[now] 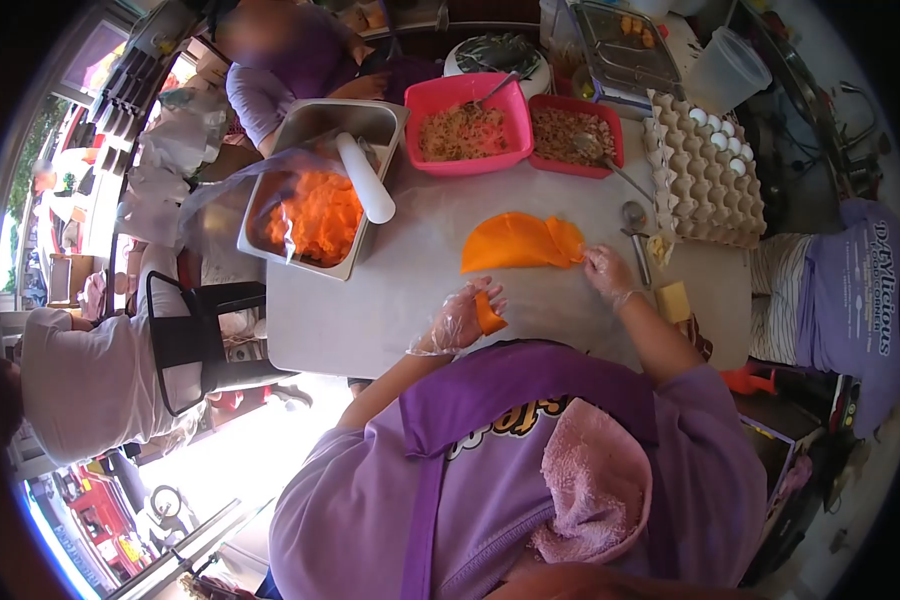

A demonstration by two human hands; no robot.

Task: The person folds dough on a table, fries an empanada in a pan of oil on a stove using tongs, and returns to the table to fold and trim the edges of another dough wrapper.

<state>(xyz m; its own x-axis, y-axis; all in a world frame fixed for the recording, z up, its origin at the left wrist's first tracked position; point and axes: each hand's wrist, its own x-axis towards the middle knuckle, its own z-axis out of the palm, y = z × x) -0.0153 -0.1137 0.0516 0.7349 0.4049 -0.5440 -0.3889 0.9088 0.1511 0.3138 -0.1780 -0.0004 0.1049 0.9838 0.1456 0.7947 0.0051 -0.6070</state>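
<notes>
On the metal-looking table lies a flat, folded sheet of orange dough with a curved far edge. My left hand, in a clear plastic glove, holds a small orange dough piece near the table's front edge, left of the folded dough. My right hand, gloved too, has its fingers closed at the right end of the folded dough, pinching its edge. A steel tray with orange dough and a white roller stands at the left.
Behind are a pink tub and a red tub of filling with spoons. An egg tray, a metal utensil and a yellow block sit at the right. Other people are at the back, left and right.
</notes>
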